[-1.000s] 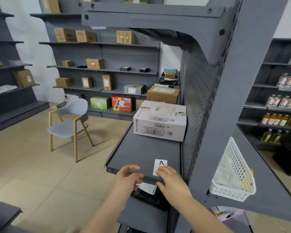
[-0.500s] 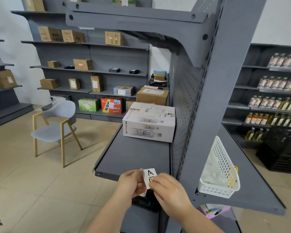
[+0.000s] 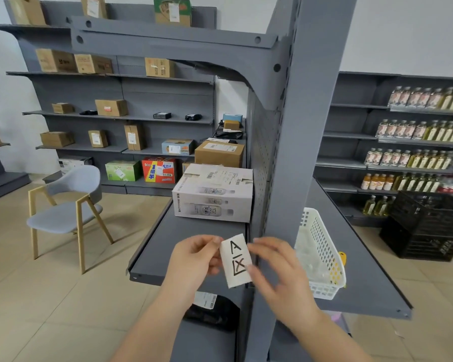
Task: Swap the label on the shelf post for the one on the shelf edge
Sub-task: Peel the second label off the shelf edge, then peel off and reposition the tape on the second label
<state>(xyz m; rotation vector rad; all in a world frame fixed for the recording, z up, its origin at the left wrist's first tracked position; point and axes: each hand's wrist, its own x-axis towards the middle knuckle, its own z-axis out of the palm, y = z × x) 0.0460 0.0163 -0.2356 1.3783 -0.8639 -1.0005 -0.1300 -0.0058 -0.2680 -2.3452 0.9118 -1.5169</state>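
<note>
A white paper label point(image 3: 236, 259) with a hand-written "A" and a boxed character is held up in the air, in front of the grey shelf edge point(image 3: 144, 277). My left hand point(image 3: 194, 259) pinches its left side. My right hand point(image 3: 277, 270) touches its right side with the fingertips, fingers spread and blurred. The grey shelf post point(image 3: 296, 131) rises just right of the label, and I see no label on it. The shelf edge below the label is bare where it shows.
A white carton point(image 3: 212, 194) and a brown box point(image 3: 219, 154) sit on the shelf point(image 3: 194, 231). A white plastic basket point(image 3: 322, 257) lies right of the post. A grey chair point(image 3: 68, 205) stands at left, a black crate point(image 3: 426, 226) at right, bottle shelves behind.
The label was peeled off the front of the shelf and lifted. It now faces me fully, held between both hands, higher and closer to the post.
</note>
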